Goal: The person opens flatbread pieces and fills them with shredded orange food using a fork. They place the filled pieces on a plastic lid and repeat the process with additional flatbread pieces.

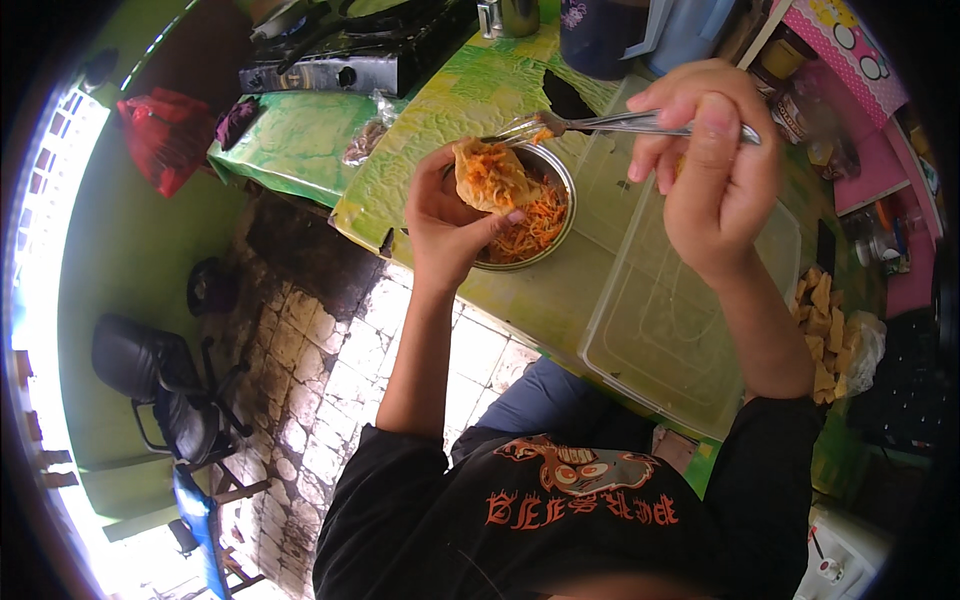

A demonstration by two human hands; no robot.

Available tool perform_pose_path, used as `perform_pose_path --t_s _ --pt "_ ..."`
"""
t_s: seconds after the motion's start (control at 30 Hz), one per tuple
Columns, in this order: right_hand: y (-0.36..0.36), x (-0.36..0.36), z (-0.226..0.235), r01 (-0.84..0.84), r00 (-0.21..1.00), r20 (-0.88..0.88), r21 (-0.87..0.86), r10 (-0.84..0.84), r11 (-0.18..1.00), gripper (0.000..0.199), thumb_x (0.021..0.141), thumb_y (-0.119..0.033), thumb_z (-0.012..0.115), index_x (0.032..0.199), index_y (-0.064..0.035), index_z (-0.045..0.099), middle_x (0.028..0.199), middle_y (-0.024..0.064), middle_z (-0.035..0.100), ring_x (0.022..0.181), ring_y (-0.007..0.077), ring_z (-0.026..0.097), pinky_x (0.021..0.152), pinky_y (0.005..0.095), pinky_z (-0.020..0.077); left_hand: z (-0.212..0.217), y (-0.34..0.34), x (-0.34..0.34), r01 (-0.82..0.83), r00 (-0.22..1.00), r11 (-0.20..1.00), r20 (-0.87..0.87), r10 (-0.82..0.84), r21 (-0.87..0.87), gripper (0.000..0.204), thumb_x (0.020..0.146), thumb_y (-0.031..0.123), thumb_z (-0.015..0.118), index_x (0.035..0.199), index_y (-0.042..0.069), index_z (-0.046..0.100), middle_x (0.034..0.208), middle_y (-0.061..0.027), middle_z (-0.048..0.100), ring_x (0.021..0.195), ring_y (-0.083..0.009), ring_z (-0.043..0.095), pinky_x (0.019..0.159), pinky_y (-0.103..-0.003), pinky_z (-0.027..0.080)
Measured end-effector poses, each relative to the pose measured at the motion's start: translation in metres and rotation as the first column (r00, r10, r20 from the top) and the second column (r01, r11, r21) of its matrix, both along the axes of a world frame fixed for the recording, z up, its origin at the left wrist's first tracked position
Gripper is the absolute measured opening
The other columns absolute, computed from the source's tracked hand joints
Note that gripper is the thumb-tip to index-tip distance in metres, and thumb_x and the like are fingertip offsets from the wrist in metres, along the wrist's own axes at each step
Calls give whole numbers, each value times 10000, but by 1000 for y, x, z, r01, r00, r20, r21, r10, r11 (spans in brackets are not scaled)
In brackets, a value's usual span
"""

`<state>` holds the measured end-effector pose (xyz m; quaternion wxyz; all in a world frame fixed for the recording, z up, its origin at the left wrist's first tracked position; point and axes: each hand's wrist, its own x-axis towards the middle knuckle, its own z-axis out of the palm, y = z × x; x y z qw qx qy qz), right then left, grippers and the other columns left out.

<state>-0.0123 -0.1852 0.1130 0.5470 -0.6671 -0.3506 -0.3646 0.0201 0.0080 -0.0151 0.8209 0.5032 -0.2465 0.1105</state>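
Fork [600,124], upper centre of frame, is being pinched by the right hand [710,160], tines loading shredded filling into the tofu pocket [490,177], which the left hand [450,225] is cupping above the steel bowl [556,170], catching spills.

Green-clothed table [440,120] with bowl [560,170], tub [690,320]

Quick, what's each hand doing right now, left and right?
Left hand: closed around a tofu pocket with orange filling, over the metal bowl.
Right hand: closed on a fork, tines at the pocket.
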Motion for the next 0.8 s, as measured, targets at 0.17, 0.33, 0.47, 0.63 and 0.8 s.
perform_pose_path --t_s 0.17,0.33,0.47,0.63,0.8 --pt "-4 -2 4 57 998 -33 -19 -58 998 296 1017 -190 279 866 0 448 847 154 571 470 93 497 388 168 330 3 2 0 -25 999 998 40 22 57 704 625 -137 769 1222 -30 412 1218 -157 505 1137 -249 528 963 -392 483" --pt "2 0 -1 40 987 -155 44 -33 998 295 1020 -189 271 871 -11 453 842 144 575 486 86 502 396 167 331 5 -1 -4 -12 999 996 42 8 88 708 644 -152 743 1242 -24 387 1193 -178 515 1108 -263 552 949 -401 496" --pt "4 2 -2 11 994 -110 16 -9 1000 274 1013 -169 308 878 8 466 833 121 563 520 79 510 420 175 363 7 -2 -6 -32 998 994 53 26 103 705 657 -140 746 1248 -18 381 1173 -184 522 1100 -264 560 939 -401 502" --pt "4 -2 -4 -52 993 -108 3 52 999 201 978 -72 380 857 38 496 791 80 545 599 68 532 470 190 421 8 -3 -5 -28 998 995 54 23 97 695 668 -127 750 1247 -15 382 1165 -189 526 1101 -260 559 926 -396 511" --pt "2 3 -9 104 988 139 -229 -73 968 229 987 -100 342 858 31 478 839 121 557 528 80 515 439 183 373 7 -3 -6 -18 999 996 27 16 82 692 668 -128 749 1245 -14 384 1166 -191 526 1098 -260 560 928 -396 514"
